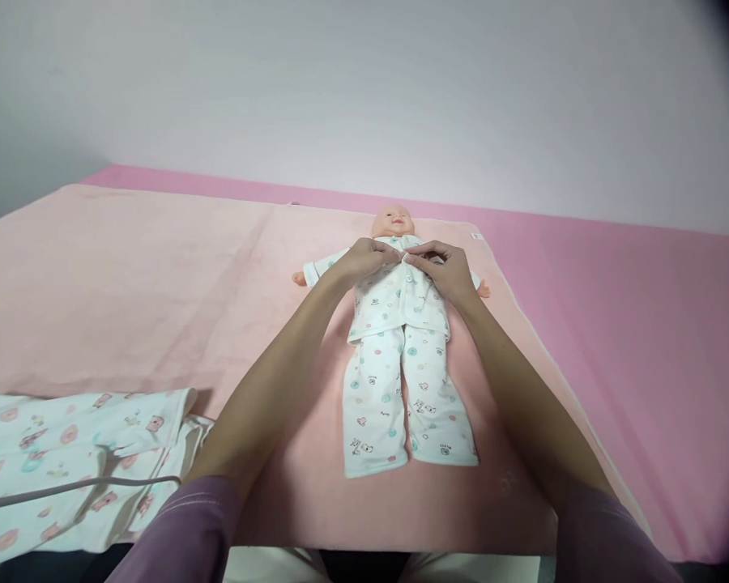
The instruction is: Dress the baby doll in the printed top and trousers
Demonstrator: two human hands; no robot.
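Note:
A baby doll [394,220] lies on its back, head away from me, arms spread to both sides. It wears a white printed pajama top [381,306] and matching pants [377,405]. Over the chest, my left hand [373,257] pinches one side of the top's front opening. My right hand [446,265] meets it there, thumb and fingers pinching the other edge of the cloth. The fingertips nearly touch, with a bit of white fabric between them. A button shows on the front just below. Whatever fastener lies under the fingertips is hidden.
A pale pink mat [158,275] lies under the doll, over a brighter pink surface [632,324]. Folded white printed cloth [66,461] rests at the lower left, with a grey cable [85,484] across it. A plain wall [364,97] rises behind.

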